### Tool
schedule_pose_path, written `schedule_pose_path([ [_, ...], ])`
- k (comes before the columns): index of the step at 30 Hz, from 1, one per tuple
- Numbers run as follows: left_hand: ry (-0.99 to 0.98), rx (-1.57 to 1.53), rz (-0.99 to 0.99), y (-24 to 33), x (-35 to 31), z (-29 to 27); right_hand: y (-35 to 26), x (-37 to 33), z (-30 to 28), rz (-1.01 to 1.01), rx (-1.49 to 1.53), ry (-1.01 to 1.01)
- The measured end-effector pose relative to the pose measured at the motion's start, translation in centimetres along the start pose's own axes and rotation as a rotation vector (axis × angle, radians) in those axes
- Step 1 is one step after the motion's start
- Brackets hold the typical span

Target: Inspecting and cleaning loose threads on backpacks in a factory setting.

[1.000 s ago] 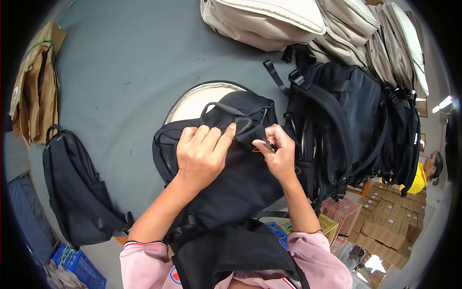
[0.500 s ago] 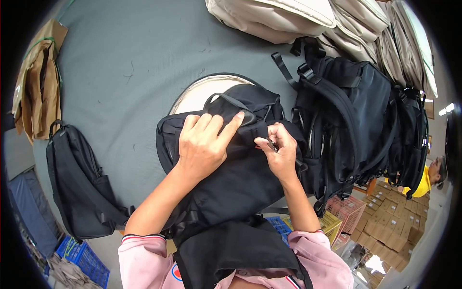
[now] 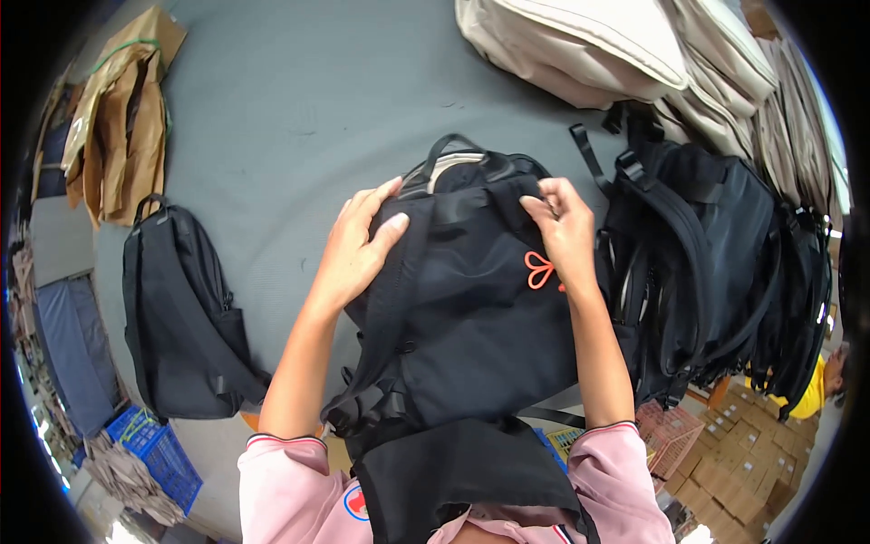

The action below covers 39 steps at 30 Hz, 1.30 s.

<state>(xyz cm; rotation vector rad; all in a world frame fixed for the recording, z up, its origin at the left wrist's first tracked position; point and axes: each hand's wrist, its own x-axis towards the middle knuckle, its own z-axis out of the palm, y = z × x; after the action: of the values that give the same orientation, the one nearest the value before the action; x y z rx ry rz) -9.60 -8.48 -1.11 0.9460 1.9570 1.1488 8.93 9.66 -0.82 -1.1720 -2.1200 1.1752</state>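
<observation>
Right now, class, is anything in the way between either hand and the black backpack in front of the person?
Nothing visible is. The left hand touches the black backpack at its upper left; the right hand is at its upper right. An orange loop beside the right hand blocks neither.

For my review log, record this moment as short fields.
Left hand: thumb and fingers apart, at upper left of black fabric backpack
Right hand: blurred, fingers curled, at backpack's upper right; grip unclear
Beside right hand: thin orange double-looped cord
Left: slim black fabric bag
Right: black strapped fabric backpacks
Upper right: off-white fabric bags
</observation>
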Motion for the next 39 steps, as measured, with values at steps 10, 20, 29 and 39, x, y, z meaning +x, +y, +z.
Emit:
schedule_pose_path([
  [10, 0.146, 0.103, 0.125, 3.5, -2.1, -0.4, -2.2, -3.4, 0.2, -0.167, -0.012, 0.256],
  [20, 0.082, -0.228, 0.238, 3.1, -3.0, -1.0, -7.1, -8.5, 5.9, 0.355, 0.838, -0.367],
  [29, 0.121, -0.26, 0.064, 2.8, -4.2, -1.1, -5.3, -8.3, 1.7, 0.642, 0.961, -0.569],
  [39, 0.15, -0.265, 0.178, 7.9, 5.2, -5.0, -11.9, -8.9, 2.4, 0.225, 0.832, -0.497],
])
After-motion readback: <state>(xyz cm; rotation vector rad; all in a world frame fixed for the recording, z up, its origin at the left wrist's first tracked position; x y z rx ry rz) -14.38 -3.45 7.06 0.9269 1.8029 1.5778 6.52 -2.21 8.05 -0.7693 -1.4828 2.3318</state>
